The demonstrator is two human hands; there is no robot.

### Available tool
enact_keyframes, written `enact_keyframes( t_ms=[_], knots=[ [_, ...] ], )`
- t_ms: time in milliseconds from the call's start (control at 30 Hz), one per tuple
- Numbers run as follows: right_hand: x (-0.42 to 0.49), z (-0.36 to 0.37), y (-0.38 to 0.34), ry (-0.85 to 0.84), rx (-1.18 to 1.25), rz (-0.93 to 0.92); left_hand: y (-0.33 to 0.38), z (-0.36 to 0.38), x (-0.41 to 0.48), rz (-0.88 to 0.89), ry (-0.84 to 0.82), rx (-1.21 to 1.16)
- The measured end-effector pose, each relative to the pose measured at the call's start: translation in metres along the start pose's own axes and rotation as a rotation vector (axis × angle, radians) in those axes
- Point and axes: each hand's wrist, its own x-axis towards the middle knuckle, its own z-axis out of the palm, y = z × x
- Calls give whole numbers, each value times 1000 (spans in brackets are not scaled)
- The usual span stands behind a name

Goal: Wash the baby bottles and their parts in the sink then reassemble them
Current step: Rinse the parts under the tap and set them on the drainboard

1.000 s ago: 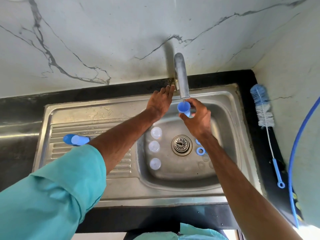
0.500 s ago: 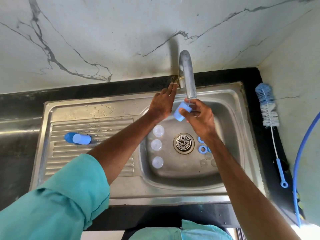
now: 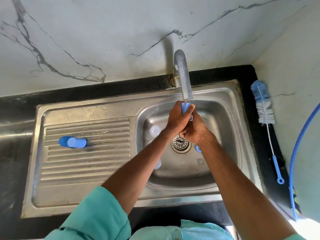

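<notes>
Left hand (image 3: 175, 117) and right hand (image 3: 196, 131) both grip a blue bottle (image 3: 184, 108) under the tap (image 3: 184, 78). Early days, I think: clear caps (image 3: 155, 130) wait unwashed in the sink (image 3: 226, 96)

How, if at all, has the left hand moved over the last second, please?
Yes: the left hand moved from the base of the tap rightward, under its spout, now gripping the bottle.

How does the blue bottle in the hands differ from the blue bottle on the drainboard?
The held bottle is up under the tap; the drainboard bottle lies on its side. The held bottle is gripped by the left hand and the right hand and is mostly hidden; the drainboard bottle lies untouched, in full view. Both are light blue.
</notes>
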Motion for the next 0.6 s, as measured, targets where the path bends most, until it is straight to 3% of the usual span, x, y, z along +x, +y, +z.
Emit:
enact_keyframes(
  t_ms=[100, 200, 367, 433, 500, 600],
  knots=[
    [0, 6, 10, 5, 53, -65, 8, 7, 15, -158, -49, 107],
    [-2, 2, 13, -7, 128, -9, 21, 7, 13, -265, -108, 117],
    [-19, 5, 3, -104, 152, 97, 32, -9, 10, -493, -315, -107],
    [-18, 15, 2, 13, 43, 30, 23, -10, 10, -438, -229, -158],
    [-13, 24, 1, 243, -173, -133, 14, -6, 8, -314, -95, -187],
    [-6, 28, 0, 536, -411, -301, 4, -4, 0, -100, 119, -82]
  ],
)
